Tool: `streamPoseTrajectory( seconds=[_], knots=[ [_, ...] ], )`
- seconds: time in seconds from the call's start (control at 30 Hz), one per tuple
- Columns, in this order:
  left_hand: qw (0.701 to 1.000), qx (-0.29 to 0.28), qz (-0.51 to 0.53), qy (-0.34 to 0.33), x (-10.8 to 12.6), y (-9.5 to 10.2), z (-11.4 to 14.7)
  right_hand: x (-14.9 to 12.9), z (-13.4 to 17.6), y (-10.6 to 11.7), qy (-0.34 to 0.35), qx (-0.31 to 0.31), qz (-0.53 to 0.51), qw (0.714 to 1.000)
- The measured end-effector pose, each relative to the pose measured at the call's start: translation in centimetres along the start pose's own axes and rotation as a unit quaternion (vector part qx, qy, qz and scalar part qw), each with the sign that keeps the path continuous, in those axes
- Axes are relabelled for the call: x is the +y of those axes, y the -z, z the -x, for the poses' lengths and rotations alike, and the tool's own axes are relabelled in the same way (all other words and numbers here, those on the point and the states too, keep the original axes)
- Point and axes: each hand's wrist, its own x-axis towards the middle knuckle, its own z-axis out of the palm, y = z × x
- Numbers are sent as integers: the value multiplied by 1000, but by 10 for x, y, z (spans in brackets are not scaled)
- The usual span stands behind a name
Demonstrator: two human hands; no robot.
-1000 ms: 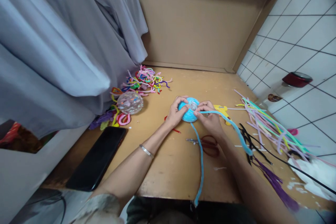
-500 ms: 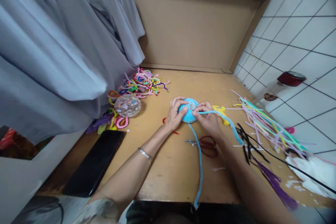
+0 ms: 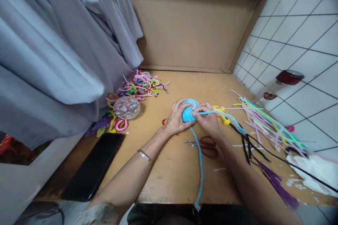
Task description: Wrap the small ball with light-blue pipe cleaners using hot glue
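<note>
Re-gripped blue ball (image 3: 187, 113) with left hand (image 3: 175, 117), dropping thumb below, curling fingers over; pinching blue strip (image 3: 227, 115) at ball's right with right hand (image 3: 210, 120); apparently mid-wrap.

Blue ball (image 3: 187, 114): wound in light-blue strand, pale patch left uncovered.
Right chenille strand (image 3: 233, 121): stretched rightward.
Lower chenille strand (image 3: 201, 163): draped below.

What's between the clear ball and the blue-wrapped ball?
Head view: the left hand, gripping the blue-wrapped ball, and a red strand partly hidden by that hand; from there, brown tabletop up to the clear ball.
</note>
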Motion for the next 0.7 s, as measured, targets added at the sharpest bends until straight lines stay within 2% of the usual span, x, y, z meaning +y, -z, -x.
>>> streamPoseTrajectory(
  seconds=[0.23,0.57,0.7],
  knots=[
    [999,35,10,-11,1,-1,-1,-5,0,1,0,2,-6,1000],
    [996,45,65,29,1,-2,-4,-5,0,1,-1,-3,-31,1000],
    [993,51,76,72,3,0,-6,-5,-2,4,14,-23,-29,999]
  ],
)
